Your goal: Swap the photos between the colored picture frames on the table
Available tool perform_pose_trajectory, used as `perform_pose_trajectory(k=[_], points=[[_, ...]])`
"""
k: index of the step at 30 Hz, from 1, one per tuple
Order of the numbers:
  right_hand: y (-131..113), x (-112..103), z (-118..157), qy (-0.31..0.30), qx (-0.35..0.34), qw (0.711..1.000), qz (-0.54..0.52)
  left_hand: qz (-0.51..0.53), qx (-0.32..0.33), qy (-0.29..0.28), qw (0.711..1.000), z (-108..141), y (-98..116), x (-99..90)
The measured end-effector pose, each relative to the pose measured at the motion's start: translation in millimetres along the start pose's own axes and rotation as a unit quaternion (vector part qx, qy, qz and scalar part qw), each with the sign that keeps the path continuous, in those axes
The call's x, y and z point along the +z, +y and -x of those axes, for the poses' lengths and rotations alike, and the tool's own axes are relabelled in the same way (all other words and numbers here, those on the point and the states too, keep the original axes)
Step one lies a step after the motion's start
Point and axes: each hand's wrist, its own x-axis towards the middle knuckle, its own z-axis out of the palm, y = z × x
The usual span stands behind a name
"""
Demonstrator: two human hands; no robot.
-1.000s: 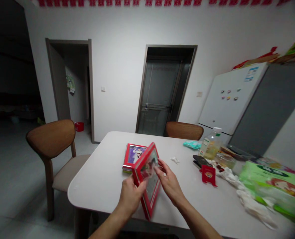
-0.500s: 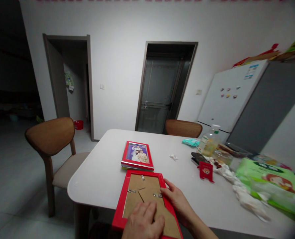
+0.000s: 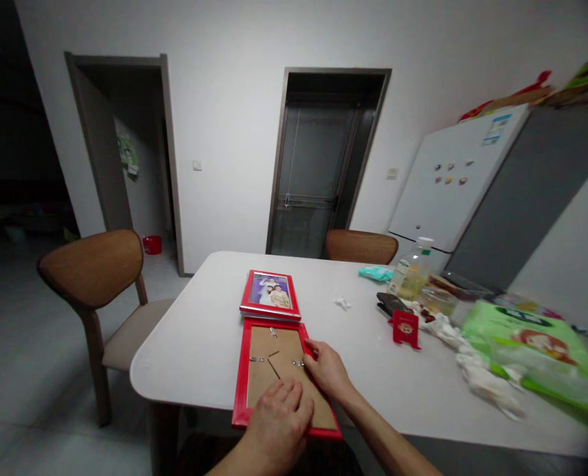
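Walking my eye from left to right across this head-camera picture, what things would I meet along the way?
Wooden chair → face-down red picture frame → white tissue scrap → small red card → green wrapped pack

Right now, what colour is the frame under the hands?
The frame is red, in the head view.

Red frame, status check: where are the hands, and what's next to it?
Left hand flat on back of red frame; right hand at its right edge. Frame face down. Second red frame directly beyond it.
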Motion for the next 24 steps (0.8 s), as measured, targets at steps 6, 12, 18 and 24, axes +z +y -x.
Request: perform_pose_trajectory(k=[6,12,18,24], points=[[4.1,-3.5,-5.0,-0.031,-0.05,0.997,0.044,0.05,-0.031,-0.009,0.998,-6.6,-4.2,0.9],[-1.0,-5.6,-1.7,-0.033,-0.068,0.995,0.067,0.076,-0.138,-0.01,0.987,19.3,-30.4,-19.1],[-11.8,-4.3,0.8,-0.028,-0.053,0.993,0.1,0.103,-0.158,-0.028,0.982,34.4,-40.9,-26.6],[-12.2,-5.7,1.4,-0.019,-0.039,0.993,0.107,0.109,-0.164,-0.015,0.98,34.6,-40.9,-22.7]])
